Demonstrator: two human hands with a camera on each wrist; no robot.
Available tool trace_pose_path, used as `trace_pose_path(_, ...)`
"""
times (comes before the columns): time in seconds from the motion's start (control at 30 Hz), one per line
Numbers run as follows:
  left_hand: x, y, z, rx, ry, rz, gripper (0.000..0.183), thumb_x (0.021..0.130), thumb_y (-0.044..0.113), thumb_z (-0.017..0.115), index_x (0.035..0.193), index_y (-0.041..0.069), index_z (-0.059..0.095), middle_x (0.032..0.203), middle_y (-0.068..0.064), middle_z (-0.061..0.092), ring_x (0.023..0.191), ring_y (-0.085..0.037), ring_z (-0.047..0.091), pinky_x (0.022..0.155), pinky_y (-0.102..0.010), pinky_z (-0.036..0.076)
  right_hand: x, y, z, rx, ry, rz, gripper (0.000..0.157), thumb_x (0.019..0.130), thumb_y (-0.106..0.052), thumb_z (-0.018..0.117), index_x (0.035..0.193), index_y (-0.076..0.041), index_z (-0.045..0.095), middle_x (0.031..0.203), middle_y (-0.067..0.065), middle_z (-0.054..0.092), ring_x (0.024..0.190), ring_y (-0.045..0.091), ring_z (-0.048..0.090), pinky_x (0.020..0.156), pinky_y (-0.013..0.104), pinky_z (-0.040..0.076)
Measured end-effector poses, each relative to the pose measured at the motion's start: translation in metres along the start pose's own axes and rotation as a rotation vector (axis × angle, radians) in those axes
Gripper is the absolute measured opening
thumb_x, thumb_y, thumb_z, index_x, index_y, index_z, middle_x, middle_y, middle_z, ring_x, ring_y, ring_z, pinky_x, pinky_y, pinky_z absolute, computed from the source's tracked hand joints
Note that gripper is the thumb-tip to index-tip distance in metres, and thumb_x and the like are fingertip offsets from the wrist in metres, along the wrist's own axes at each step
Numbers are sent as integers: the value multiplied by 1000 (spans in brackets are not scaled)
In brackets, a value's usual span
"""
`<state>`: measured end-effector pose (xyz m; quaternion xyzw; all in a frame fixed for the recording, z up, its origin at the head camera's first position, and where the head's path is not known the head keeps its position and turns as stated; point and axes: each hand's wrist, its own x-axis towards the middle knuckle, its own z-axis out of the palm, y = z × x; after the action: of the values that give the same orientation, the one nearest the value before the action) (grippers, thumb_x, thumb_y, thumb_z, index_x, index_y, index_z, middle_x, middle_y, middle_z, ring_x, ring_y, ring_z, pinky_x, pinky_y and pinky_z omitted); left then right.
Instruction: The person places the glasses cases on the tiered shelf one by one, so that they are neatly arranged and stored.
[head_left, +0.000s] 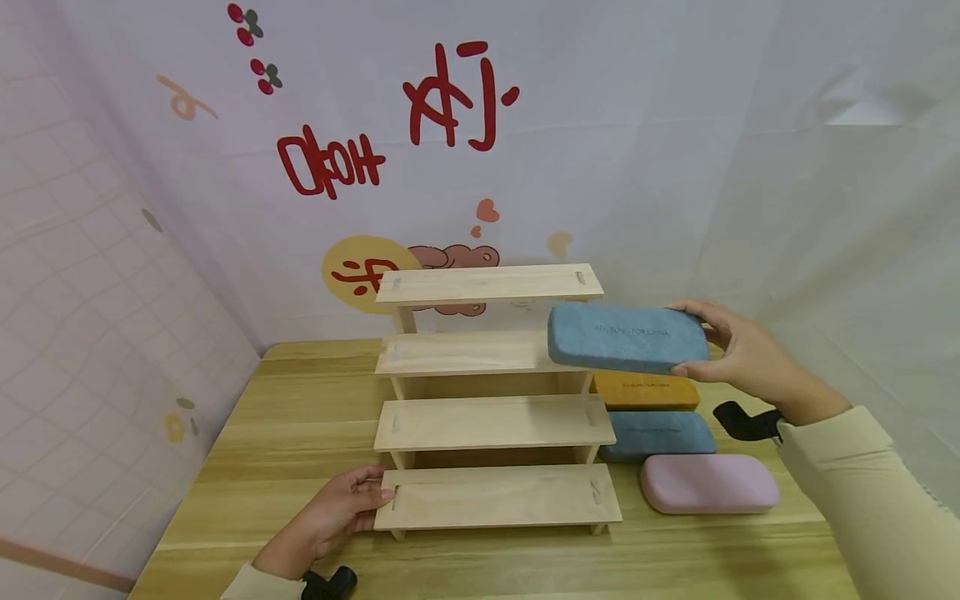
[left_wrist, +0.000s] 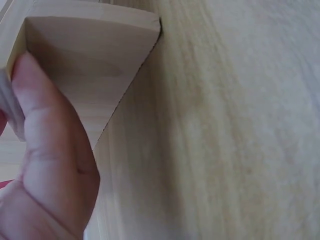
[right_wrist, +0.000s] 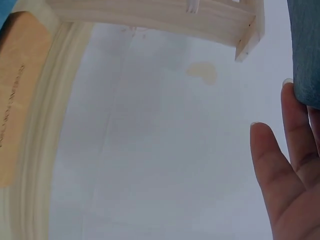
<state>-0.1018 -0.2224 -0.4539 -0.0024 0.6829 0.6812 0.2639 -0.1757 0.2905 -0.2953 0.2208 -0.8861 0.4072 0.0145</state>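
A blue glasses case (head_left: 630,337) with dark lettering is held up by my right hand (head_left: 761,358), which grips its right end. The case hangs in front of the right part of a pale wooden four-step display rack (head_left: 491,423), hiding some of the second shelf from the top. At the rack's lowest shelf, my left hand (head_left: 330,515) pinches the left end of the board between thumb and fingers. The left wrist view shows that hand (left_wrist: 55,165) wrapped over the board's edge. Only part of the lifted case (right_wrist: 307,55) appears in the right wrist view.
Right of the rack, a mustard-yellow case (head_left: 645,392), another blue case (head_left: 658,436) and a pink case (head_left: 711,485) lie in a column on the wood-grain table (head_left: 300,417). A printed white cloth (head_left: 600,150) hangs behind the table.
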Motion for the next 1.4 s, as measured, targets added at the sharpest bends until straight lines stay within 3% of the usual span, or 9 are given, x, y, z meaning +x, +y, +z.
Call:
trace_pose_path(0.17, 0, 0, 0, -2, -3, 5, 66, 95, 6, 58, 139, -23, 19, 102, -7, 63, 91, -18, 65, 78, -35, 56, 23, -16, 2, 3, -51, 51, 71, 83, -16, 77, 144, -10, 39, 145, 13, 37, 130, 43, 39, 88, 18, 45)
trace_pose_path(0.23, -1, 0, 1, 0, -6, 6, 65, 95, 6, 58, 139, -23, 19, 102, -7, 63, 91, -18, 66, 78, -36, 56, 31, -21, 3, 18, -66, 45, 71, 83, -15, 76, 144, -9, 39, 146, 14, 36, 130, 42, 39, 83, 12, 42)
trace_pose_path(0.4, -2, 2, 1, 3, -6, 9, 68, 95, 6, 59, 139, -24, 17, 103, -7, 64, 92, -19, 65, 79, -37, 56, 51, -35, 7, 46, -86, 27, 73, 84, -13, 76, 145, -7, 37, 147, 16, 34, 130, 41, 38, 85, 17, 44)
trace_pose_path(0.67, -2, 4, 2, 1, 1, -2, 73, 94, 6, 59, 140, -24, 11, 103, -7, 63, 91, -18, 65, 79, -36, 56, 80, -47, 14, 51, -50, 35, 72, 82, -15, 77, 144, -11, 41, 144, 9, 40, 126, 32, 45, 95, 47, 44)
trace_pose_path(1.13, -1, 3, 1, 7, 2, 2, 67, 94, 7, 61, 139, -22, 21, 102, -7, 64, 92, -19, 66, 79, -37, 56, 116, -58, 28, 56, -58, 50, 78, 81, -20, 78, 147, -12, 38, 145, 11, 38, 124, 35, 45, 95, 50, 45)
trace_pose_path(1.4, -2, 3, 1, 14, 1, 10, 65, 95, 7, 60, 139, -22, 21, 103, -8, 64, 92, -20, 66, 79, -37, 56, 135, -65, 37, 47, -75, 54, 72, 80, -22, 78, 143, -15, 44, 142, 10, 41, 121, 35, 43, 100, 51, 40)
